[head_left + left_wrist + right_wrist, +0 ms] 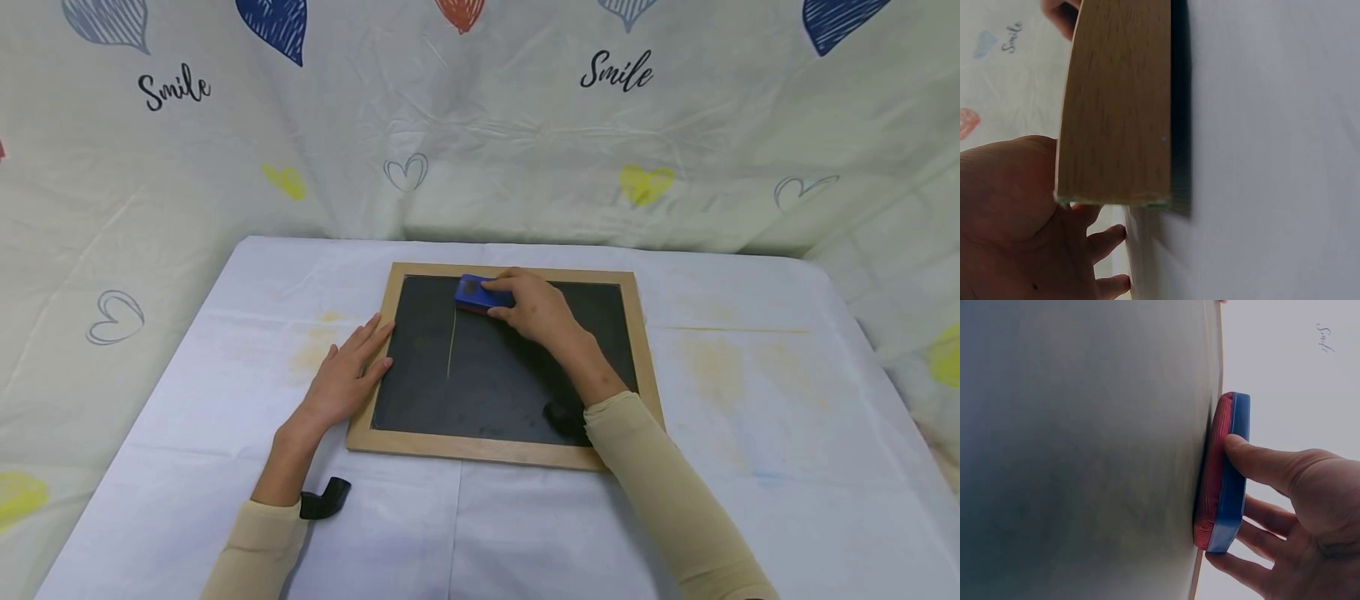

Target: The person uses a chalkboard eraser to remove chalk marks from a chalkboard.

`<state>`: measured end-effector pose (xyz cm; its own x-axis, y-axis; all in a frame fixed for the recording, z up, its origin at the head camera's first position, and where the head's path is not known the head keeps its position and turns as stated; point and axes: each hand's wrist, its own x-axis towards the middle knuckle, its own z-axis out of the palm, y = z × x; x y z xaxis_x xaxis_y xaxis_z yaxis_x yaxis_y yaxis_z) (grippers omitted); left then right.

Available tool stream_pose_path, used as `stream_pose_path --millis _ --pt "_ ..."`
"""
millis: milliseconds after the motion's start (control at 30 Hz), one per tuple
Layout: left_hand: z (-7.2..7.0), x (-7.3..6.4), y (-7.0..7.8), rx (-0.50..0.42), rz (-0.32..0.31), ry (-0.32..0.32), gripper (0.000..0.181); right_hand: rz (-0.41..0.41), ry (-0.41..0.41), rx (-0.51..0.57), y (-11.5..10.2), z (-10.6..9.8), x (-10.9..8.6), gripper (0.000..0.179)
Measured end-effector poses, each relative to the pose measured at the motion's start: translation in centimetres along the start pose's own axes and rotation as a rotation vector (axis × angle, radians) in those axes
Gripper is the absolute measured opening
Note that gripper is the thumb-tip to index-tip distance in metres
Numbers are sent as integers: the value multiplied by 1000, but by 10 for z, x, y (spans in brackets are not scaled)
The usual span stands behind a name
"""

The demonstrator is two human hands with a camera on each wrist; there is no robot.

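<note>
So on my feed the right hand [536, 304] pinches a blue block eraser with a red padded underside [480, 292], just below the top rail of a wood-framed black chalkboard [495, 392]. Left hand [348, 375] rests fingers-out on the frame's left side. A thin yellow line [452, 346] runs down from the eraser. My worry: too light a left hand and the board might skid on the white-covered desk [750, 517]; stray upward and the eraser could bump the rail. Desk stretches out both sides; patterned cloth backdrop [510, 167] rises behind its far edge.
</note>
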<state>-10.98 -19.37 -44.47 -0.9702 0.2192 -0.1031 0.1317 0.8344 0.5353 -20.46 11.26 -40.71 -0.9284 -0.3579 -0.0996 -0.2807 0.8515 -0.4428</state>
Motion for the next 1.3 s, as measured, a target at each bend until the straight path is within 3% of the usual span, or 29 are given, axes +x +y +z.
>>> stream_pose_path --millis 867,1300 --pt "-2 -1 2 4 10 -3 61 -6 -12 -20 -16 6 11 51" --pt "-2 -1 3 2 13 -10 61 -20 -80 -37 -29 8 0 51"
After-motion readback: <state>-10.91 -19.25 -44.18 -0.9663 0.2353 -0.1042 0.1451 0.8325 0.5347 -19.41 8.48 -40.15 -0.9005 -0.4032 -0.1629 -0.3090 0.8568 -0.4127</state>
